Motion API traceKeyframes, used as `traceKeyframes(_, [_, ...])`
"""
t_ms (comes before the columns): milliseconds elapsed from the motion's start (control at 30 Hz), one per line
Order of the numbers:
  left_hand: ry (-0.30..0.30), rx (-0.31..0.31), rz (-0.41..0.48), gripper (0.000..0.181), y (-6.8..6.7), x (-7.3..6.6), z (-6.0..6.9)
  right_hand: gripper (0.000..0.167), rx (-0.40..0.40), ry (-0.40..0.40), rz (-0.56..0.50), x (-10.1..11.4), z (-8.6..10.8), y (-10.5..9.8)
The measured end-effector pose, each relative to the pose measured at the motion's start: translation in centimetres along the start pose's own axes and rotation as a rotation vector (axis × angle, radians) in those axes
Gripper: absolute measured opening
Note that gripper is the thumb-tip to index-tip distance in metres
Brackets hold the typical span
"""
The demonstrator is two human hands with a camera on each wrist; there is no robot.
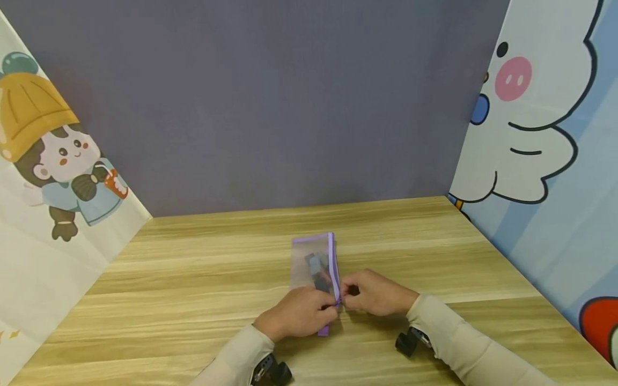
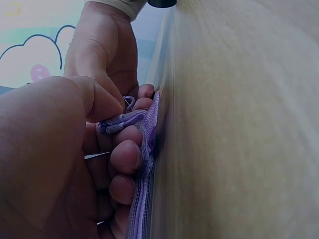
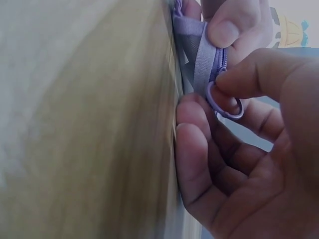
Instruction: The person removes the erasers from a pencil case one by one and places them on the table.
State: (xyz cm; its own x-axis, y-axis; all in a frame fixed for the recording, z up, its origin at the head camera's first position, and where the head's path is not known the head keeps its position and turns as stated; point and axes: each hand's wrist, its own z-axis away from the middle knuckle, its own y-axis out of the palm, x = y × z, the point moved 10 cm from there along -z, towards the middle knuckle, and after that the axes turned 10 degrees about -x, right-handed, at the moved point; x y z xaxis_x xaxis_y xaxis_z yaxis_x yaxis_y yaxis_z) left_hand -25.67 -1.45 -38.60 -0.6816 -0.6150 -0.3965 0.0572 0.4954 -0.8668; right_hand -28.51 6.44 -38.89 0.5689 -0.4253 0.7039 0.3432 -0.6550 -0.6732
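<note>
While a see-through pouch (image 1: 299, 268) with purple edging lies on the wood-grained worktop (image 1: 193, 300), from where I stand both of the person's hands are busy at its near part. The left hand (image 1: 301, 312) reaches across the pouch from its left side, thumb and fingers pinching the purple zip band (image 1: 331, 257) close to the pouch's near end; a purple corner pokes out beyond that hand toward the person. The right hand (image 1: 374, 292) is just beside the pouch on its right, the two hands almost meeting. Seen close from the right wrist, its thumb and forefinger pinch the zip's pull ring (image 3: 213, 103), a small lilac loop, while its other fingers curl by the worktop. The zip runs along the pouch's right edge; I cannot tell how far it is undone. Inside the pouch, toward the zip side, something dark (image 1: 316, 268) shows through, too hazy for me to name.

Past the pouch's far end rises a plain grey wall (image 1: 289, 107). Well to the pouch's left, a pale panel carries a cartoon child (image 1: 72, 155) in a yellow hat; well to its right, a blue panel bears a big white cartoon figure (image 1: 550, 102) with a pink snout. Pale sleeves (image 1: 458, 335) come in from the pouch's near side, a small black device (image 1: 407, 343) at each wrist.
</note>
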Motion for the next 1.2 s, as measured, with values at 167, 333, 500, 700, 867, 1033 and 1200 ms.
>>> traceKeyframes(167, [0.007, -0.007, 0.001, 0.034, -0.1, -0.1, 0.0, 0.019, 0.007, 0.030, -0.016, -0.3, 0.1, 0.0])
traceKeyframes(333, [0.005, 0.006, 0.013, 0.034, 0.0, -0.1, 0.0, 0.019, -0.007, 0.051, -0.007, -0.5, 0.1, -0.3])
traceKeyframes(500, [-0.008, 0.012, 0.024, 0.034, 0.0, -0.1, 0.1, 0.018, -0.012, 0.069, -0.008, -0.6, 0.2, -0.4])
traceKeyframes(700, [-0.030, 0.019, 0.040, 0.034, 0.0, 0.1, 0.3, 0.015, 0.013, 0.119, -0.085, -0.9, 0.1, 0.0])
traceKeyframes(867, [-0.012, 0.012, 0.036, 0.033, -0.1, 0.1, 0.2, 0.009, 0.049, 0.157, -0.150, -1.1, -0.3, 0.1])
traceKeyframes(1033, [0.008, 0.001, 0.036, 0.034, -0.2, 0.1, 0.1, 0.010, 0.097, 0.155, -0.166, -1.2, -0.8, 0.4])
traceKeyframes(1200, [0.020, 0.000, 0.023, 0.034, -0.2, 0.0, 0.1, 0.009, 0.150, 0.143, -0.134, -0.9, -1.1, 0.3])
